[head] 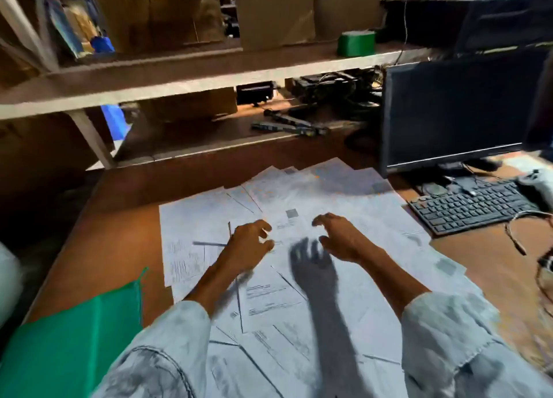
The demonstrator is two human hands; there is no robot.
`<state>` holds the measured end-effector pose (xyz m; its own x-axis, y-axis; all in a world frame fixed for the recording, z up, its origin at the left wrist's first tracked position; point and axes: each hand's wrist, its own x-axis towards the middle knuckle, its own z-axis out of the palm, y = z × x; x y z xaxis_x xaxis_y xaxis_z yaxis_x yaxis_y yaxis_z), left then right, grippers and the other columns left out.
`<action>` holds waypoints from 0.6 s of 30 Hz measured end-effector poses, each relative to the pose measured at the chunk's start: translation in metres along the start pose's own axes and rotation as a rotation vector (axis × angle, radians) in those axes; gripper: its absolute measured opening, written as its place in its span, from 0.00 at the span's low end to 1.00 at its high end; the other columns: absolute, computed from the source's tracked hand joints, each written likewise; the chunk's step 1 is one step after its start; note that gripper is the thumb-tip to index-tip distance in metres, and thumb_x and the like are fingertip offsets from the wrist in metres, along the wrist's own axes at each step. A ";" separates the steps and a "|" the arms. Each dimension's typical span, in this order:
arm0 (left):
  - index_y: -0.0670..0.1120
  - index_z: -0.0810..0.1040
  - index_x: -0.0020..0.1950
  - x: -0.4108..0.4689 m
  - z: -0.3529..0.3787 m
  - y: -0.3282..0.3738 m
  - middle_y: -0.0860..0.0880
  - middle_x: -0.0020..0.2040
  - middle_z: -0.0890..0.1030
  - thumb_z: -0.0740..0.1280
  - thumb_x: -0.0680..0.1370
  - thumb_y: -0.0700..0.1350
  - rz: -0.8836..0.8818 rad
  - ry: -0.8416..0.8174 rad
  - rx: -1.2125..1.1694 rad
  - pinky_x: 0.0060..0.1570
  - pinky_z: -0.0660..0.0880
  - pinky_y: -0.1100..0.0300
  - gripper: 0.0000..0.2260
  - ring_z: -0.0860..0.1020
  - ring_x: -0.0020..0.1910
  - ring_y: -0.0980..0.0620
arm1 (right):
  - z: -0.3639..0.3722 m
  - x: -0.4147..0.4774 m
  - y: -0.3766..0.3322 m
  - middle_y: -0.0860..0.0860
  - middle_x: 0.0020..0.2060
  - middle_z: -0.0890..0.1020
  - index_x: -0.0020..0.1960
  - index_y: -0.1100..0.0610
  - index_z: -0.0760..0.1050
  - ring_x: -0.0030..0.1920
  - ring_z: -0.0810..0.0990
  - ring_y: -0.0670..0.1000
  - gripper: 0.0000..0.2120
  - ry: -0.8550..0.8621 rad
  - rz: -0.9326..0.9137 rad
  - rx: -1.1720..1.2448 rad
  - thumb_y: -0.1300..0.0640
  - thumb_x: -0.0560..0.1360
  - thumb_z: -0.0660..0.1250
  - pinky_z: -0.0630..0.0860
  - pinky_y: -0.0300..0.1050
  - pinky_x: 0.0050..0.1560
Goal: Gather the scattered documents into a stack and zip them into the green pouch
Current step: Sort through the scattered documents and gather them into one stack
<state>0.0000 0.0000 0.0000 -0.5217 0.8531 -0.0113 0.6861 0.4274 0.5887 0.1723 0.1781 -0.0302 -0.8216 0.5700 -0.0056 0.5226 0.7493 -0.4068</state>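
Several white printed documents (pixel 314 194) lie scattered and overlapping across the middle of the brown desk (pixel 125 218). The green pouch (pixel 71 340) lies flat at the desk's near left corner, beside the papers. My left hand (pixel 250 242) hovers just above the papers at centre, fingers curled and apart, holding nothing. My right hand (pixel 338 236) hovers a little to its right, fingers spread and bent, also holding nothing; its shadow falls on the sheets between my arms.
A dark monitor (pixel 454 110) and a black keyboard (pixel 469 206) stand at the right, with cables (pixel 526 236) beside them. A shelf (pixel 179 77) with cardboard boxes and a green tape roll (pixel 356 42) runs across the back. Tools (pixel 287 125) lie under it.
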 end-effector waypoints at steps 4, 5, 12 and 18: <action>0.47 0.79 0.61 -0.013 0.038 0.001 0.46 0.57 0.82 0.73 0.75 0.45 -0.108 -0.103 -0.110 0.55 0.77 0.55 0.15 0.81 0.54 0.45 | 0.016 -0.023 0.006 0.53 0.62 0.78 0.63 0.53 0.77 0.61 0.77 0.57 0.19 -0.014 -0.011 -0.029 0.57 0.73 0.62 0.73 0.49 0.60; 0.46 0.79 0.62 -0.016 0.045 0.003 0.46 0.58 0.81 0.73 0.75 0.44 -0.113 -0.104 -0.112 0.56 0.77 0.54 0.16 0.80 0.56 0.46 | 0.017 -0.027 0.005 0.53 0.61 0.80 0.61 0.53 0.78 0.59 0.78 0.57 0.20 -0.006 -0.017 -0.026 0.54 0.71 0.60 0.74 0.49 0.58; 0.52 0.63 0.77 -0.022 0.067 0.034 0.51 0.75 0.66 0.69 0.75 0.62 -0.135 -0.081 0.212 0.68 0.65 0.50 0.35 0.65 0.73 0.46 | 0.030 -0.041 0.033 0.51 0.53 0.83 0.53 0.53 0.81 0.51 0.80 0.57 0.16 0.112 -0.090 0.005 0.61 0.69 0.61 0.75 0.48 0.51; 0.45 0.73 0.68 0.002 0.085 0.043 0.46 0.64 0.75 0.78 0.68 0.56 -0.187 -0.145 0.213 0.60 0.73 0.49 0.33 0.73 0.64 0.44 | 0.027 -0.049 0.058 0.47 0.46 0.83 0.49 0.52 0.81 0.47 0.79 0.53 0.14 0.196 -0.109 0.104 0.62 0.68 0.61 0.76 0.47 0.47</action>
<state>0.0714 0.0453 -0.0437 -0.5815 0.7810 -0.2279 0.6838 0.6210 0.3833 0.2366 0.1848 -0.0783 -0.8070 0.5494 0.2165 0.3984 0.7771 -0.4872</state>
